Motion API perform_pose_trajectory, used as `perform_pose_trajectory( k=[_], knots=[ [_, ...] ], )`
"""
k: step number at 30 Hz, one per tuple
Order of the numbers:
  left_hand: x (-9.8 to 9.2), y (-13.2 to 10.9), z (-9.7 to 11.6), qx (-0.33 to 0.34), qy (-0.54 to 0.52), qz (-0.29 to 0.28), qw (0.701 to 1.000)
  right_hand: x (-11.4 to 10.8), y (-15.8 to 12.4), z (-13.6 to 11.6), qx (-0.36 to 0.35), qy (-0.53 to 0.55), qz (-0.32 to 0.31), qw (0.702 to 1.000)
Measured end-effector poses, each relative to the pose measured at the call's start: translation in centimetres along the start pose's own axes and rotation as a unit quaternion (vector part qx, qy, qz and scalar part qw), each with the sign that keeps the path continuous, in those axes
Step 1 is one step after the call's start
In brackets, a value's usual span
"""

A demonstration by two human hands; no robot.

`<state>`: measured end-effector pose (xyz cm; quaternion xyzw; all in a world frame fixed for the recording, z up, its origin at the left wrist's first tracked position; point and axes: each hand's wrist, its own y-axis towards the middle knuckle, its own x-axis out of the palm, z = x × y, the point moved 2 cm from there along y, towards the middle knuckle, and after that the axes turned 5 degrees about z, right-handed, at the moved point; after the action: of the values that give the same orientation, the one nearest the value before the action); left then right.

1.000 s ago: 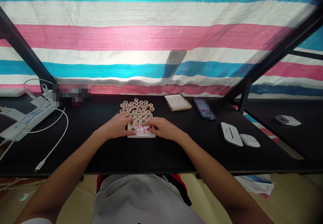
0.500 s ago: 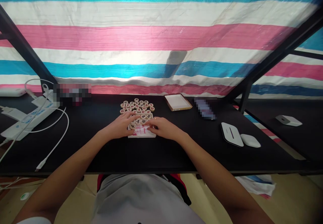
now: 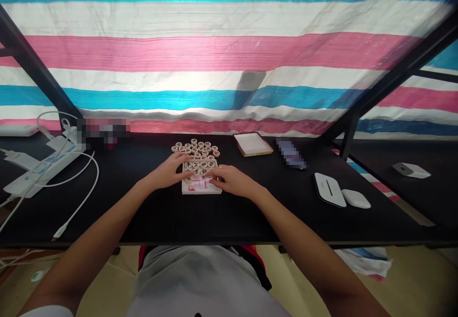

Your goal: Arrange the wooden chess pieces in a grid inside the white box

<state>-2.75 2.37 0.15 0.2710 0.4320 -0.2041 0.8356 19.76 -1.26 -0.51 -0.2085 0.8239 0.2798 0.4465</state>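
A small white box with pink print (image 3: pixel 200 187) lies on the black table (image 3: pixel 222 212) in front of me. Several round wooden chess pieces (image 3: pixel 196 150) with red and black characters lie in a cluster just behind it, and some rest on the box's far part. My left hand (image 3: pixel 168 174) rests at the box's left side, fingers curled, fingertips on a piece at the box's left edge. My right hand (image 3: pixel 231 179) sits at the box's right side, fingers bent and pinched toward the pieces. What its fingertips hold is hidden.
A shallow wood-rimmed white tray (image 3: pixel 252 144) sits behind right. Two white devices (image 3: pixel 329 189) (image 3: pixel 355 198) lie at the right. A white power strip with cables (image 3: pixel 43 167) lies at the left. A striped tarp hangs behind; a second table holds a white box (image 3: pixel 411 169).
My left hand has slid up and right along the box's left edge toward the pieces. The right hand has barely shifted. The view has drifted slightly.
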Motion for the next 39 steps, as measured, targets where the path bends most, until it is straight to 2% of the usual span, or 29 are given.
perform_pose_trajectory(
  k=[3,6,8,11,15,20,25,29,36,39],
  knots=[
    [-0.9,0.6,-1.9,-0.044,0.019,0.085,0.995,-0.2,0.0,-0.2,0.002,-0.001,0.009,1.000],
    [-1.3,1.2,-4.3,-0.067,0.049,0.127,0.988,-0.3,0.0,-0.3,0.010,-0.003,0.021,1.000],
    [-1.2,1.8,-6.0,-0.076,0.062,0.122,0.988,-0.2,0.0,-0.2,0.013,-0.004,0.025,1.000],
    [-0.9,3.4,-8.2,-0.069,0.071,0.080,0.992,-0.2,0.0,-0.1,0.009,-0.006,0.028,1.000],
    [-1.0,6.2,-9.9,-0.062,0.047,0.053,0.996,-0.2,0.0,0.2,0.005,-0.005,0.029,1.000],
    [-1.5,7.0,-11.1,-0.074,0.024,0.026,0.997,-0.2,0.0,0.4,0.008,-0.004,0.026,1.000],
    [-2.1,5.7,-11.9,-0.062,0.097,0.063,0.991,0.0,0.0,0.3,0.008,0.000,0.026,1.000],
    [-1.8,5.5,-12.1,-0.035,0.081,0.089,0.992,0.0,0.0,0.4,0.011,0.000,0.022,1.000],
    [-1.1,6.0,-12.2,-0.037,0.080,0.048,0.995,0.0,-0.1,0.5,0.011,-0.006,0.020,1.000],
    [-1.3,5.8,-11.9,-0.046,0.068,0.051,0.995,0.0,-0.1,0.5,0.012,-0.006,0.017,1.000]
  ],
)
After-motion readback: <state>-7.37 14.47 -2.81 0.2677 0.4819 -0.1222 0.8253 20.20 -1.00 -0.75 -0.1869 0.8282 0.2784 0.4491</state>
